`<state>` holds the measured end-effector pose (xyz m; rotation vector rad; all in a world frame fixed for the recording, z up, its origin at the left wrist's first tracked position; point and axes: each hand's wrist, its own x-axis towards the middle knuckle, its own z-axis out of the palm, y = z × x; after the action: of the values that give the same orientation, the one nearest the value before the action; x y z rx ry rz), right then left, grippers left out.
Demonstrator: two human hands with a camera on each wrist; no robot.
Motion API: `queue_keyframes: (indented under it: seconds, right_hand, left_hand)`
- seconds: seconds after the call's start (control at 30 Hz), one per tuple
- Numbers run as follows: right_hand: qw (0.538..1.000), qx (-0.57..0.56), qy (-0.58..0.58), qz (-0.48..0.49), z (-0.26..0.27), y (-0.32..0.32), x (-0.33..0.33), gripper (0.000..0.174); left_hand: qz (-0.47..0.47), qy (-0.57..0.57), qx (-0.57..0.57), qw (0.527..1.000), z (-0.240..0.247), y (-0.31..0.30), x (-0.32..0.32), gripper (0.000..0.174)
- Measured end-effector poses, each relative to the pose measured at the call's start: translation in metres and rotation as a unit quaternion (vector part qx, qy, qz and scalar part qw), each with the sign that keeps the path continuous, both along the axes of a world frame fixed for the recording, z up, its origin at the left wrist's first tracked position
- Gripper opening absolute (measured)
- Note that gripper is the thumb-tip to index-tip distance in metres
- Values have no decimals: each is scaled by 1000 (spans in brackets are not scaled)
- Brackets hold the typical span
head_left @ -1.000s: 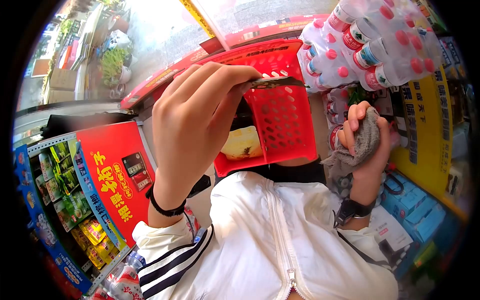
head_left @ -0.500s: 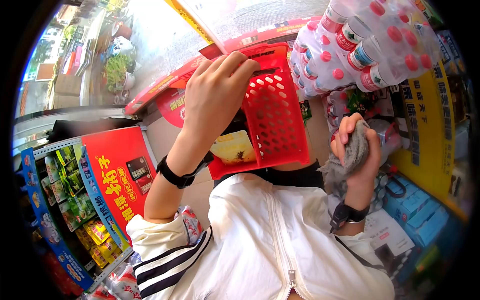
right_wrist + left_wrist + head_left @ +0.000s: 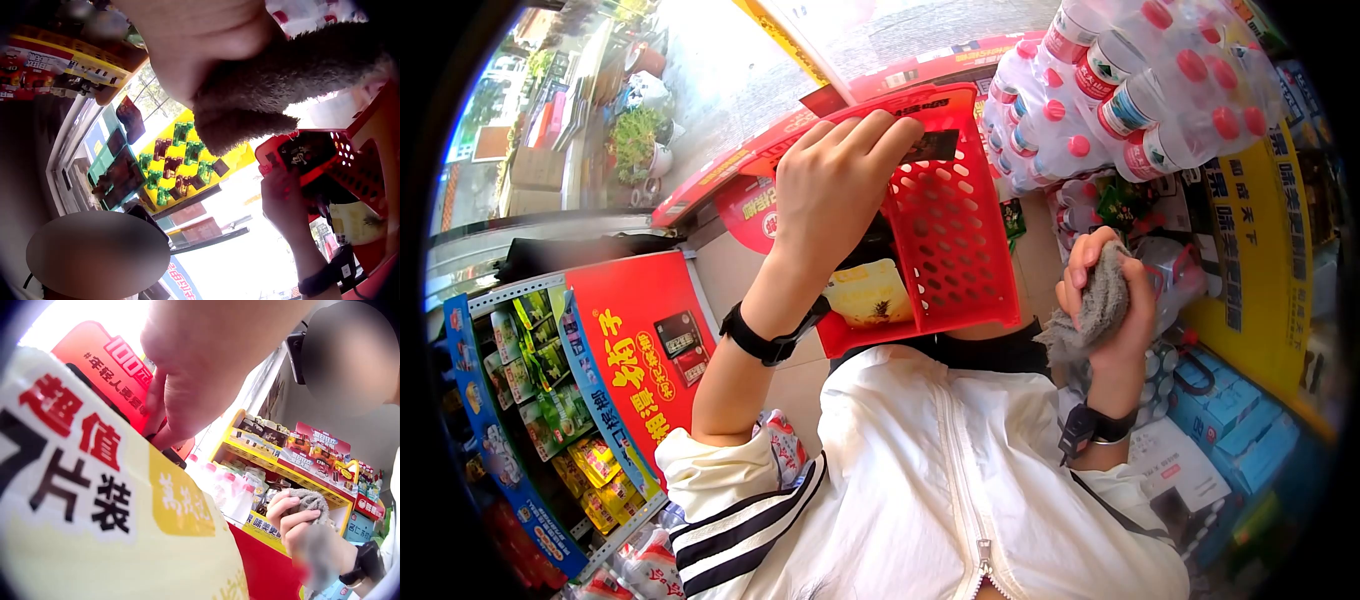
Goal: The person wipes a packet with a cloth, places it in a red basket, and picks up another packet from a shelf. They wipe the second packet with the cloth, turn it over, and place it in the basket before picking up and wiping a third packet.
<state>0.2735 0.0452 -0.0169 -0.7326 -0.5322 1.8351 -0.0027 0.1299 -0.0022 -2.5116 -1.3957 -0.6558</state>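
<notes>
I see my left hand [image 3: 840,190] with its fingers curled over the top rim of the red basket [image 3: 960,240], pressing a dark flat piece [image 3: 928,148] there, while my right hand [image 3: 1135,320], just right of the basket, clutches a grey cloth [image 3: 1103,295].

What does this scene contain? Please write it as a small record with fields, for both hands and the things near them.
Place: shop aisle with stocked shelves
Left hand: pinches a dark flat packet at the top rim of the red basket
Right hand: grips a grey cloth, apart from the basket
In the basket: a yellow packet
Nearby: wrapped water bottles with red caps, beyond the right hand
Wrists: a dark band on each
</notes>
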Motion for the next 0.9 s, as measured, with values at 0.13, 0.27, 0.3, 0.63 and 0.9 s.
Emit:
queue_keyframes:
  seconds: [0.13,0.27,0.3,0.63,0.9]
  right_hand:
    - [1000,-8,-4,3,-3,-1,1,28]
    - [1000,-9,-4,5,-6,-1,1,29]
    - [1000,-10,-8,5,-6,-1,1,29]
    - [1000,-21,-4,8,-13,-2,1,29]
    - [1000,-22,-6,11,-16,-2,0,30]
  left_hand:
    - [8,10,-4,1000,-1,0,-1,14]
    - [7,13,4,1000,-2,-1,-1,16]
    - [10,10,-7,1000,-1,-2,-2,15]
    - [-4,0,-10,1000,2,-7,-3,23]
    - [20,-8,-41,999,6,-13,-1,29]
